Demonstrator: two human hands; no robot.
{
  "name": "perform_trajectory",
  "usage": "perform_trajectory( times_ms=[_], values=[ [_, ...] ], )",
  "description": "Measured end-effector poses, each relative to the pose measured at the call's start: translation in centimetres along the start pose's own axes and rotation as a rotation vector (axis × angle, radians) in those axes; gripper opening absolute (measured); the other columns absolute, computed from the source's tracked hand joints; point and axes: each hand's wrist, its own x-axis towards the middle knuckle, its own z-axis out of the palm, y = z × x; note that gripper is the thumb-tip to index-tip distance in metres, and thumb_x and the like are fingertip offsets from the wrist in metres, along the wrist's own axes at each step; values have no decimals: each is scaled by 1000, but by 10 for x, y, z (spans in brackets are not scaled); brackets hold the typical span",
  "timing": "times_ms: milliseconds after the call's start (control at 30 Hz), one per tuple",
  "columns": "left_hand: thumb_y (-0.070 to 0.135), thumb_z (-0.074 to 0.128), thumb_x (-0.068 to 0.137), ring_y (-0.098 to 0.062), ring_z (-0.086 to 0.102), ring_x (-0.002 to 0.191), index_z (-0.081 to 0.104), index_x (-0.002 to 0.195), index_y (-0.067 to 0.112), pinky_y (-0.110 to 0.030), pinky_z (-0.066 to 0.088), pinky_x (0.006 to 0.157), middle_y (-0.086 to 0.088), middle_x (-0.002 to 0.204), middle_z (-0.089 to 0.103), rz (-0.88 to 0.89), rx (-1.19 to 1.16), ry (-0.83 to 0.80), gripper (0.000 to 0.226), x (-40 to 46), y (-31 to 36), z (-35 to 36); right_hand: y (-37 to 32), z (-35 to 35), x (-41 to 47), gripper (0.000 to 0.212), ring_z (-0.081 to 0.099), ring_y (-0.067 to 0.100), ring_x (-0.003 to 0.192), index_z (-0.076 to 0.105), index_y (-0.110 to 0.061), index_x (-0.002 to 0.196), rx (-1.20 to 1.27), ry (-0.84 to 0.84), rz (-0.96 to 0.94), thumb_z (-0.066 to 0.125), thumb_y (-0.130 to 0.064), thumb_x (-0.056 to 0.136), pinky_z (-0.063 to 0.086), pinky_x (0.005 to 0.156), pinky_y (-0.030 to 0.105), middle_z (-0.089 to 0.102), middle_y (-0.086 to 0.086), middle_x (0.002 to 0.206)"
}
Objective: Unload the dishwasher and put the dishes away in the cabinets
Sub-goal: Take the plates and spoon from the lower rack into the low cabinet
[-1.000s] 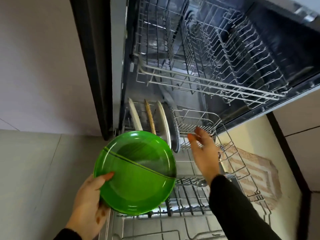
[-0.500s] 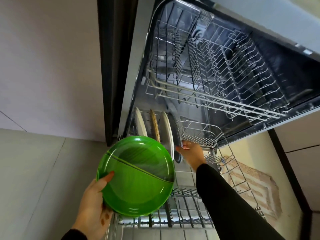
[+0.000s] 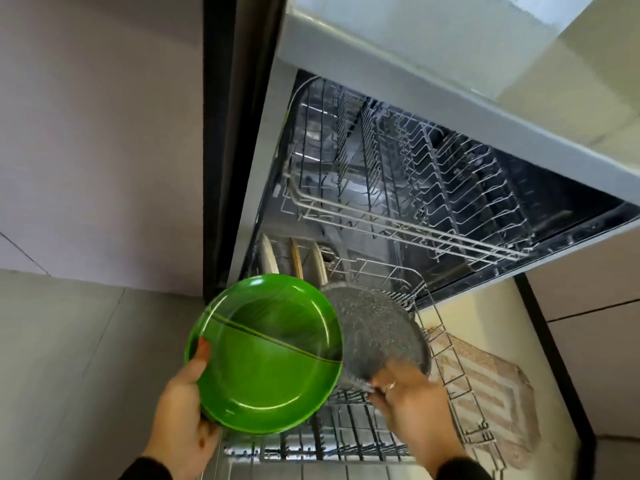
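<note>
I see right hand (image 3: 412,398) pinching grey plate (image 3: 377,334) by its near rim, just right of green plate (image 3: 265,355) gripped by left hand (image 3: 180,414).

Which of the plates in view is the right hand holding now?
The grey speckled plate, gripped at its lower edge by the right hand. The green plate is in the left hand; the pale plates stand upright in the lower rack.

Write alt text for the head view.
Over an open dishwasher, the left hand grips a round green plastic plate while the right hand holds a speckled grey plate beside it. Three pale plates stand upright in the lower wire rack.
</note>
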Motion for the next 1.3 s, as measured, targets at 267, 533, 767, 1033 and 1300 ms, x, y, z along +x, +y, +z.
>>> perform_trajectory(
  times_ms=[267,533,767,1033,1300],
  values=[
    [32,50,95,-26,64,84,66,92,16,-38,48,68,-3,71,75,30,74,45,23,0,1,36,-39,11,-22,25,64,10,63,62,-26,59,-171,246,-278,61,-14,80,53,50,23,59,-10,64],
    [41,55,90,-33,66,97,65,112,15,-46,50,83,-12,101,74,30,155,90,36,5,13,18,-71,-4,12,30,62,-1,73,64,-31,64,43,243,-393,53,-23,91,52,77,14,58,-19,61],
    [32,57,91,-24,67,71,65,103,9,-34,49,69,-4,68,74,183,215,241,28,20,36,1,-36,-30,48,25,53,-12,75,55,-36,85,529,427,-3,41,-54,93,49,69,11,61,-16,80],
    [31,59,89,-28,65,93,66,97,18,-43,48,89,-9,100,70,275,210,260,16,27,48,-14,-2,66,150,28,63,11,89,66,-22,116,969,-36,689,62,-32,91,49,81,30,68,-13,91],
    [26,62,88,-27,64,93,65,108,19,-36,49,78,-7,103,70,326,208,251,22,35,49,-19,9,96,159,24,61,14,77,72,-6,102,772,26,791,74,-17,81,42,64,18,67,0,84]
  ],
)
